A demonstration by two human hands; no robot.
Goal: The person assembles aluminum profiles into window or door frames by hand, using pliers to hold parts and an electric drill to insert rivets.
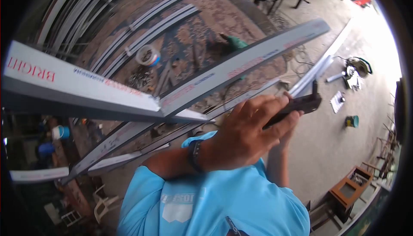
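My left hand point(254, 126), with a dark watch on its wrist point(195, 156), reaches across my chest to the right. Its fingers are wrapped round a black handheld device point(297, 107) with a short upright part at its far end. Behind it rises my right forearm point(279, 167); the right hand is mostly hidden by the left, its fingers out of sight. Just beyond the hands, a long profile point(241, 70) in printed protective film slants over the worktable point(206, 3). Another wrapped profile point(81, 79), with red lettering, meets it at the left.
Two shorter profiles point(163, 29), a tub of small parts point(148, 56) and loose hardware point(141, 79) lie on the table. On the floor at right are a power tool point(358, 68), paper point(337, 102) and a green can point(352, 121). A wooden cabinet point(352, 186) stands lower right.
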